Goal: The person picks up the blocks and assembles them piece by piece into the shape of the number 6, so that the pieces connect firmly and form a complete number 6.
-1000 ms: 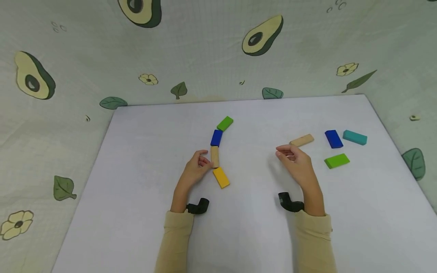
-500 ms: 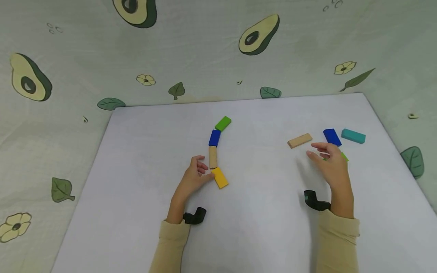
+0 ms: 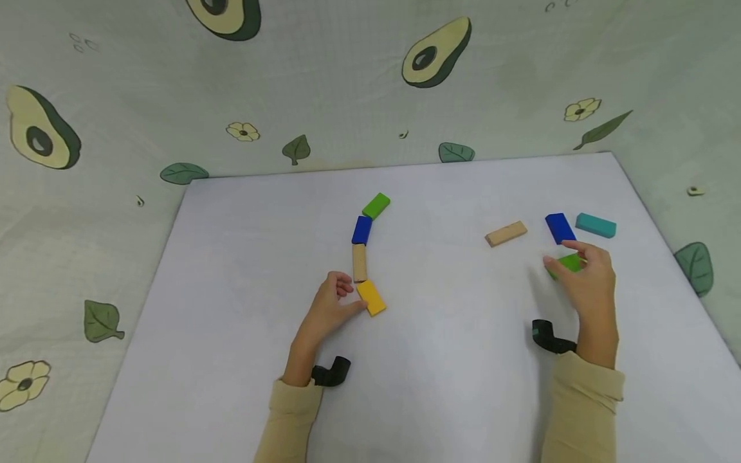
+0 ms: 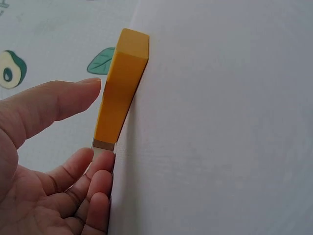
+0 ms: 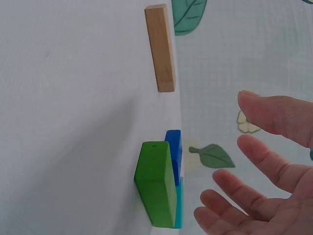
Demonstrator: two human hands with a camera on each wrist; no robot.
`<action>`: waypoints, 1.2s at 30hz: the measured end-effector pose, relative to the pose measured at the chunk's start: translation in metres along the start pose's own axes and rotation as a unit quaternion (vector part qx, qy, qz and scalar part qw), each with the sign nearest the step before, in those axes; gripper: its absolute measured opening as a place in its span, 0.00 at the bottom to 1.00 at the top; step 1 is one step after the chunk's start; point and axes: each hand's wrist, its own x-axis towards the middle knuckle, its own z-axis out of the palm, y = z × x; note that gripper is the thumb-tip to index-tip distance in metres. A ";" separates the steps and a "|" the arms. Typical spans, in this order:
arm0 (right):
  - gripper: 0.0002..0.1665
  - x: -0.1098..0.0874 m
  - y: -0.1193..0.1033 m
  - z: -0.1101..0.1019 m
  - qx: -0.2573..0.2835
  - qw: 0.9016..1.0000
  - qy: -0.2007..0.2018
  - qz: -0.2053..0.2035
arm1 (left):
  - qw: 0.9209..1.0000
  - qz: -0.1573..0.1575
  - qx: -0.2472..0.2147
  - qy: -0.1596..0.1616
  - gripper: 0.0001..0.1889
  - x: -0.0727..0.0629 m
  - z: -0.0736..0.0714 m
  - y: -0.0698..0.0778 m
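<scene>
Now, the green block [image 5: 155, 186] lies on the worktop [image 3: 451, 334] near the right grip [image 3: 593, 280], spread wide and holding nothing; likely light and stiff, it should suit a pinch across its long sides. A blue block [image 3: 558, 226] sits close beyond, room running leftward to the loose, empty left grip [image 3: 327, 308] just beside the yellow block [image 3: 372, 298].

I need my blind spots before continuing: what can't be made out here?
Head view: the right hand covers part of the green rectangular block beside it.
Right wrist view: that block hides most of the teal rectangular block.
Left wrist view: the yellow rectangular block and left hand mostly hide an unpainted wooden rectangular block.
</scene>
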 end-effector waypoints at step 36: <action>0.39 0.011 0.014 0.002 -0.083 0.995 -0.035 0.044 | 0.999 0.006 0.030 0.009 0.19 0.002 0.002 -0.002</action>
